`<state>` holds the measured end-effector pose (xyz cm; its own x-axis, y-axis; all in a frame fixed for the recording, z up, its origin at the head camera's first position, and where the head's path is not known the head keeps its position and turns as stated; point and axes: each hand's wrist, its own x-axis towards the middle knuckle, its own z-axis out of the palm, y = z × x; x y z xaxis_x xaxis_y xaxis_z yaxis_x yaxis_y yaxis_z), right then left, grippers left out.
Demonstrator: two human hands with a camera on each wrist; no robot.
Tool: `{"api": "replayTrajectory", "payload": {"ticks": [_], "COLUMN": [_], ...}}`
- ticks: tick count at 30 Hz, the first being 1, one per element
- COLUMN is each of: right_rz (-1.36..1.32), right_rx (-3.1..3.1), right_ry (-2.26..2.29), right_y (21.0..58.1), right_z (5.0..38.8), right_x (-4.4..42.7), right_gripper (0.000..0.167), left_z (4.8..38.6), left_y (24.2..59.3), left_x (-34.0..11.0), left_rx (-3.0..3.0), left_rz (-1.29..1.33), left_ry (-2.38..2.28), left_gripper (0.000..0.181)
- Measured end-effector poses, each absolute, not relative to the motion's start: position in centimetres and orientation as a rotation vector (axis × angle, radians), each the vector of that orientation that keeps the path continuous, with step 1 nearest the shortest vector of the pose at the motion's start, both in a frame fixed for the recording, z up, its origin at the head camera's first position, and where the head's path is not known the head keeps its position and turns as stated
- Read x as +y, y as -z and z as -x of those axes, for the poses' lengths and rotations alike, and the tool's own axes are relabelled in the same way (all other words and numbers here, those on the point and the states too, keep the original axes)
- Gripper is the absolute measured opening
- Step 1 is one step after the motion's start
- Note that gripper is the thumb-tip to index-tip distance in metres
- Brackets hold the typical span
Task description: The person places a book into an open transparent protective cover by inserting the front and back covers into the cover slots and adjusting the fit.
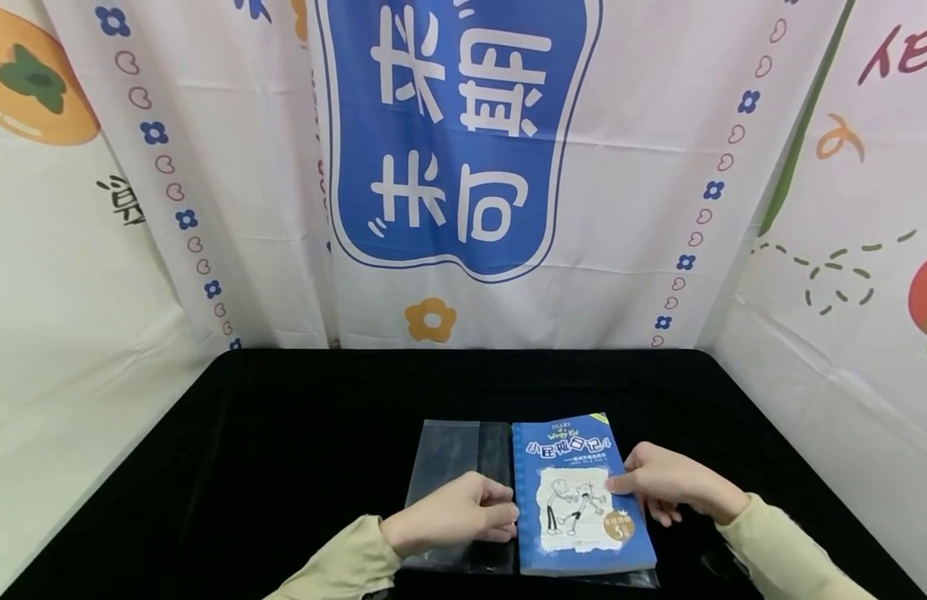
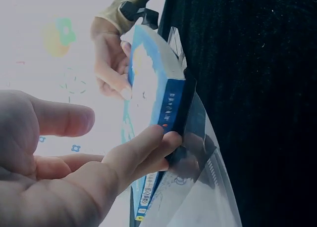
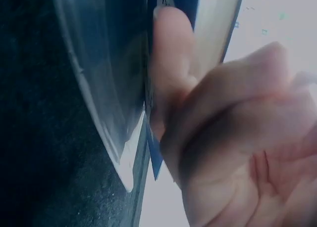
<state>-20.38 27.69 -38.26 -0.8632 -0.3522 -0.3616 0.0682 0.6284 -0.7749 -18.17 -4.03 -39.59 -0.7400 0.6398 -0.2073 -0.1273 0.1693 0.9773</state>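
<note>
A blue paperback book (image 1: 576, 500) lies on the right side of a clear plastic book cover (image 1: 443, 458), spread flat. My right hand (image 1: 677, 483) grips the book's right edge, thumb on the front. In the right wrist view, a finger (image 3: 173, 54) lies against the book between it and the clear plastic. The left hand (image 1: 456, 512) rests at the spine over the cover's middle. Its fingertips (image 2: 166, 143) touch the spine in the left wrist view, with the thumb (image 2: 69, 119) held away from the book.
Black cloth (image 1: 283, 458) covers the table. White printed curtains (image 1: 268, 208) hang behind it and along both sides. A dark strap device (image 2: 143, 13) sits on the right wrist.
</note>
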Motion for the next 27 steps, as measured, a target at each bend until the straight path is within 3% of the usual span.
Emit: {"api": "replayTrajectory", "payload": {"ticks": [16, 27], "right_rz": [0.271, 0.261], "right_rx": [2.514, 2.542], "right_ry": [0.947, 0.897], "right_y": [39.4, 39.0], "right_z": [20.9, 20.7], "right_x": [28.0, 28.0], "right_gripper": [0.048, 0.048], "left_z": [18.1, 18.0], "left_y": [39.3, 39.3], "left_x": [-4.1, -4.2], "left_rx": [2.057, 2.229], "left_rz": [-0.613, -0.715], "left_ry": [-1.486, -1.322], "left_gripper": [0.039, 0.032]}}
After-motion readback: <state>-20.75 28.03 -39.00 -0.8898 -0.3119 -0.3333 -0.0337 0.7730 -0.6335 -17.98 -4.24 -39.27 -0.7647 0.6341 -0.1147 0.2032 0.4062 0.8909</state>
